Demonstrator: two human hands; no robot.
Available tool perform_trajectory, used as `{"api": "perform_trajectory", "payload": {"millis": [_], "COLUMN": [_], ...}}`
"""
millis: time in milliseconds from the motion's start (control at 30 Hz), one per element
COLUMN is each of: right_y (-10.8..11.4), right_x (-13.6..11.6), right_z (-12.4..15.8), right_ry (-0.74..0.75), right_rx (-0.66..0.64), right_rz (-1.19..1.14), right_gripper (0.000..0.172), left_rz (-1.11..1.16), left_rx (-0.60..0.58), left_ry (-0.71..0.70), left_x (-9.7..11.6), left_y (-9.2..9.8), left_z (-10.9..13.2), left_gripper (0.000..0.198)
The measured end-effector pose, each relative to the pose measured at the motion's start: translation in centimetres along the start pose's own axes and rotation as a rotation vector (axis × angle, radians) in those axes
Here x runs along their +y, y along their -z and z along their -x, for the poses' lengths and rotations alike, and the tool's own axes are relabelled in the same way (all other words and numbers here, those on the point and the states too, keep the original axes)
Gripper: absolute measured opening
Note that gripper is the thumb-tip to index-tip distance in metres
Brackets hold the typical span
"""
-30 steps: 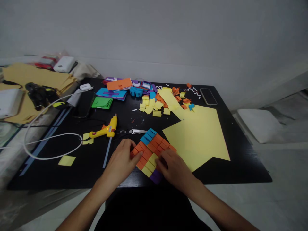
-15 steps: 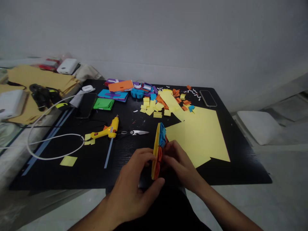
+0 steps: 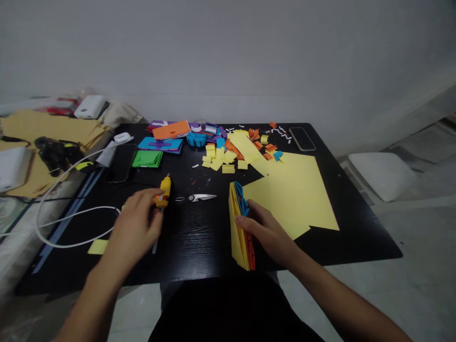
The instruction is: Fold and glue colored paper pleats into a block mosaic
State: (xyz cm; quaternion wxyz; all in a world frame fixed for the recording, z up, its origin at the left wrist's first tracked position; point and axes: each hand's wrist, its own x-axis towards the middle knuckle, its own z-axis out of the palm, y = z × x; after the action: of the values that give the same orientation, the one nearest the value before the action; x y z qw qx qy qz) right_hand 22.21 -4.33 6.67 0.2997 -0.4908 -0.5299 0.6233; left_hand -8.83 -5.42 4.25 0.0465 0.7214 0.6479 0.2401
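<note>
My right hand holds a bundle of folded paper upright near the table's front edge, thumb on its yellow face. Blue and orange folded pieces show along the bundle's right side. My left hand is over the handle of a yellow hot glue gun, its fingers and thumb apart on either side and hiding most of the handle. The gun lies on the black table, nozzle pointing away, with a glue stick out of its back. Scissors lie just right of the gun.
Yellow sheets cover the table's right side. Small folded yellow pieces and orange scraps lie behind. Folded green, blue and orange papers sit at the back left. A phone lies back right; a white cable loops at left.
My left hand has left the paper bundle and moved left to the glue gun. The bundle, now in my right hand alone, has turned to show more of its yellow face.
</note>
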Motion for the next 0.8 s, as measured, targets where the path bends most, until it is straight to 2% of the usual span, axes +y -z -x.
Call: {"api": "perform_trajectory", "payload": {"millis": [67, 133, 200, 267, 367, 433, 600, 633, 733, 800], "right_y": [-0.2, -0.4, -0.6, -0.8, -1.0, -1.0, -0.5, -0.3, 0.1, 0.3], "right_x": [-0.1, -0.2, -0.4, -0.6, -0.5, -0.4, -0.4, -0.4, -0.7, -0.8], "right_z": [-0.3, -0.6, -0.8, -1.0, -1.1, -1.1, -1.0, -1.0, -1.1, -1.1], "right_ry": [-0.017, -0.041, -0.067, -0.084, -0.097, -0.107, -0.1, -0.098, -0.108, -0.122], "right_rx": [-0.024, -0.044, -0.065, -0.079, -0.073, -0.078, -0.117, -0.124, -0.153, -0.177], "right_rz": [-0.014, -0.023, -0.053, -0.09, -0.094, -0.094, -0.097, -0.095, -0.1, -0.109], "right_gripper": [0.041, 0.043, 0.044, 0.044, 0.044, 0.044, 0.044, 0.045, 0.046, 0.046], "left_rz": [-0.17, -0.239, -0.256, -0.257, -0.238, -0.188, 0.073, 0.136, 0.416, 0.579], "left_rx": [-0.074, -0.173, -0.242, -0.29, -0.301, -0.257, -0.129, -0.137, -0.301, -0.353], "left_ry": [0.083, 0.09, 0.082, 0.079, 0.094, 0.07, -0.062, -0.061, 0.009, 0.021], "left_x": [-3.6, -6.1, -7.2, -7.4, -7.2, -6.9, -4.3, -3.5, -0.9, 0.5], "left_y": [-0.2, -0.6, -1.1, -1.7, -2.1, -1.7, 1.0, 1.7, 3.2, 3.7], "left_z": [-1.0, -1.6, -1.9, -2.2, -2.5, -2.7, -2.0, -1.7, -1.1, -1.0], "left_gripper": [0.048, 0.056, 0.059, 0.058, 0.05, 0.042, 0.035, 0.034, 0.035, 0.033]}}
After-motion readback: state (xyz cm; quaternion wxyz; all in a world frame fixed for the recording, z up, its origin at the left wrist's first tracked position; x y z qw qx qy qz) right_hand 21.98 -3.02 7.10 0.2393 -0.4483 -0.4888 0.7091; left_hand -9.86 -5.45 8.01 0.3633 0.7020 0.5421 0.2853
